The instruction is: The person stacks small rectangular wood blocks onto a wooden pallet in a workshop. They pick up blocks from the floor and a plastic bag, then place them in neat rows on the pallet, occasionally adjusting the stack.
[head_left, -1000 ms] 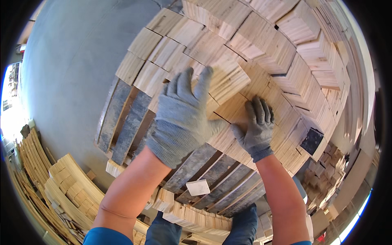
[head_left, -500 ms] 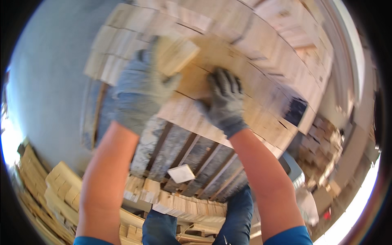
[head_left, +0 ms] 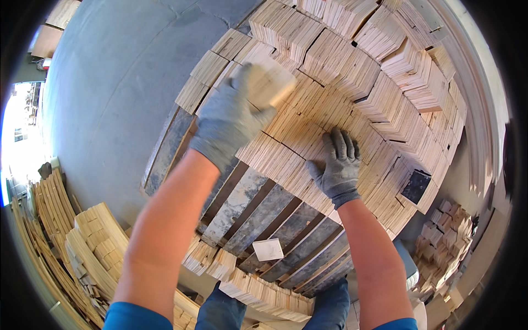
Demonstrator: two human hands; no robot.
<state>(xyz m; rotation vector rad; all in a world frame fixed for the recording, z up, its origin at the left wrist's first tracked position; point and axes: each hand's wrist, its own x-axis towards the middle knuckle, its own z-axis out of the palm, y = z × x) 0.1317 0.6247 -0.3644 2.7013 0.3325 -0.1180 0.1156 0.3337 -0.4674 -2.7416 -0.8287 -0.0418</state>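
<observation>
In a grey glove, my left hand grips a pale wooden block by its left side, over the far left of the stacked wood. Motion blurs the block, so I cannot tell whether it is one piece or a bundle of thin ones. My right hand, gloved too, rests palm down with its thumb apart on a layer of tightly packed thin wooden pieces. Higher rows of the same pieces rise along the far side. Under them lies a slatted pallet with dark gaps.
A loose square wooden piece lies on the bare slats. A row of thin pieces runs along the near edge, by my legs. Long strips and stacked wood stand at left. More piled blocks are at right. A dark square shows among the rows.
The view has shifted, so the stack appears farther right and lower. My left hand still carries the block over the far left rows. My right hand stays on the wooden layer.
</observation>
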